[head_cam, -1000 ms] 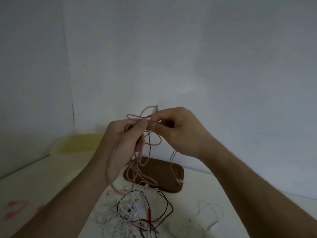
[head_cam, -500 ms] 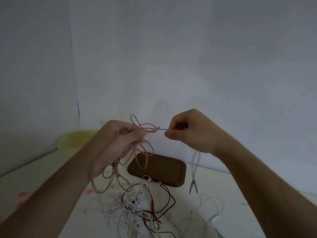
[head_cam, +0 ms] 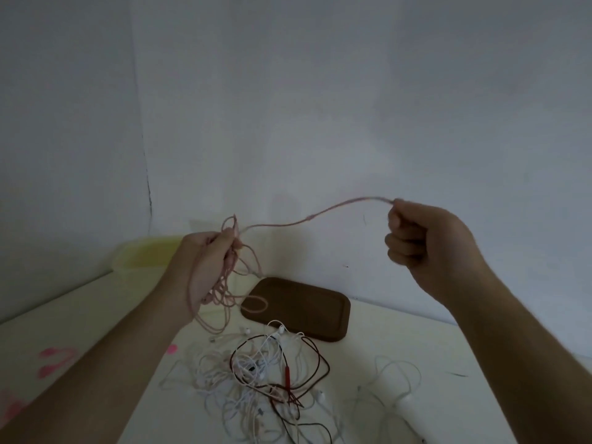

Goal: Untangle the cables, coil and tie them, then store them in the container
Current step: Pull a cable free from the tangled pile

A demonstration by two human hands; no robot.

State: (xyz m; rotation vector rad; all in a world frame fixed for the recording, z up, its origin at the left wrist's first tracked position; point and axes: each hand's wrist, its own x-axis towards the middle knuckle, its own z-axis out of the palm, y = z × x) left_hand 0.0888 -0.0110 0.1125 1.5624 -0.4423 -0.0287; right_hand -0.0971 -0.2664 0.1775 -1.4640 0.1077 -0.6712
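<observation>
My left hand (head_cam: 208,267) grips a bundle of pink cable loops that hang down below it. From that bundle a single strand of the pink cable (head_cam: 307,219) runs up and to the right to my right hand (head_cam: 423,245), which pinches its end in a closed fist. Both hands are held above the table. Below them lies a tangle of white, pink and dark red cables (head_cam: 272,373). A yellow container (head_cam: 150,254) stands at the back left against the wall.
A dark brown tray or lid (head_cam: 307,309) lies flat behind the tangle. A white cable with a plug (head_cam: 403,398) lies at the right. Pink marks (head_cam: 54,360) show on the table at the left. Walls close off the back and left.
My right hand has pulled far to the right, drawing out a long strand of pink cable. The left hand kept the bundle and stayed near its place.
</observation>
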